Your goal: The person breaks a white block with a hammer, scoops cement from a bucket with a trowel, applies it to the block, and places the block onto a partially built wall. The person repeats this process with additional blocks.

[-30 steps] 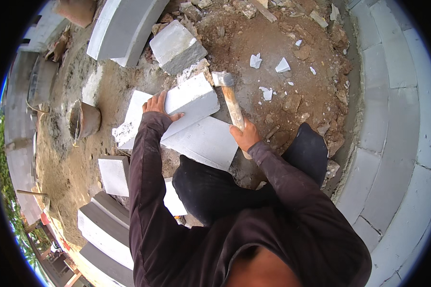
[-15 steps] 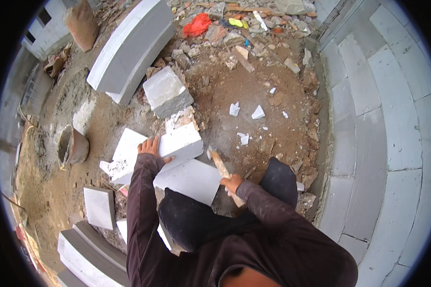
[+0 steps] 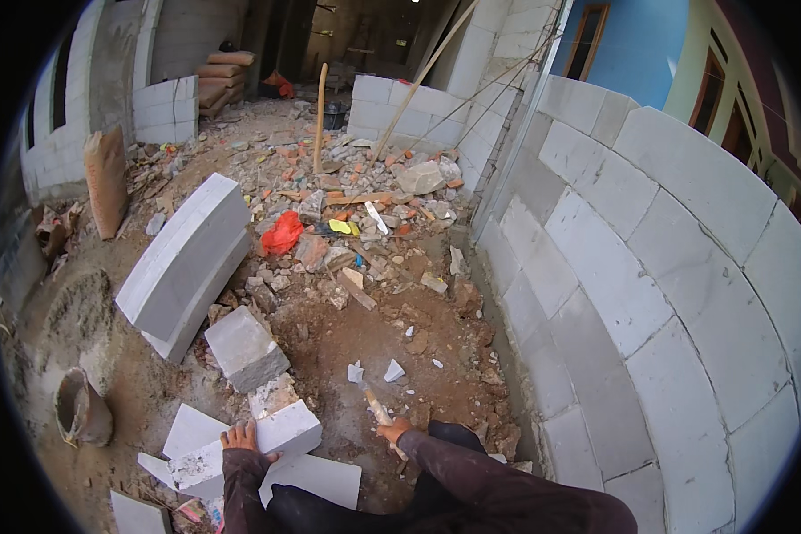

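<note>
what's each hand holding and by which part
The right hand grips a wooden-handled tool low on its handle; the left hand only lies over a white block.

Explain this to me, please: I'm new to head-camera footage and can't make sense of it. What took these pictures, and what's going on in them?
There is no machine here, just a person working with bare hands. Every picture comes from one wide fisheye camera, the left of a pair worn on the head, so the picture's left is the person's left and straight edges look bent.

The left hand rests on a white block. The right hand grips the wooden handle of a hammer.

White chips lie on the brown dirt. Farther off is rubble with a crumpled red piece; a bucket stands at left, and a block wall runs along the right.
</note>
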Demonstrator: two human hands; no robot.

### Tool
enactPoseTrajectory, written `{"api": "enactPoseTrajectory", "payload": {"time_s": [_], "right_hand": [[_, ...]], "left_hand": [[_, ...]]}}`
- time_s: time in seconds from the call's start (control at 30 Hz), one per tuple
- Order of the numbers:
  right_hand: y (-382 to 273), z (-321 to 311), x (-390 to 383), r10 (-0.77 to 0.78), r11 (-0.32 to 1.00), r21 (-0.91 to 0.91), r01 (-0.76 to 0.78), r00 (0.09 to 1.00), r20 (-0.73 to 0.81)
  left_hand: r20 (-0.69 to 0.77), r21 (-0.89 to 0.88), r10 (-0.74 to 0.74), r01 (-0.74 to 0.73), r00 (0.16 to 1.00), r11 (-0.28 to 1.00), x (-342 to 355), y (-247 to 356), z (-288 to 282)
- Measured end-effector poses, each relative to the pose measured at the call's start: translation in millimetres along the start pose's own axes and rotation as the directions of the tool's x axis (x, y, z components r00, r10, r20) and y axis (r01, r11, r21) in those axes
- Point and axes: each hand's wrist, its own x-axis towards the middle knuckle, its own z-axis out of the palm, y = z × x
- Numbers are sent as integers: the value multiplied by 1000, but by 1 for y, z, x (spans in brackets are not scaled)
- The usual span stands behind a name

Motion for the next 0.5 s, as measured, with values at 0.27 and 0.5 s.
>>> {"api": "enactPoseTrajectory", "payload": {"time_s": [0.27, 0.5], "right_hand": [[10, 24, 16, -2, 935, -354, -3, 1000, -12], [1, 23, -11, -29, 959, -280, 37, 999, 33]], "left_hand": [[-45, -31, 12, -13, 999, 999, -1, -3, 6], [24, -29, -14, 15, 1000, 999, 3, -3, 6]]}}
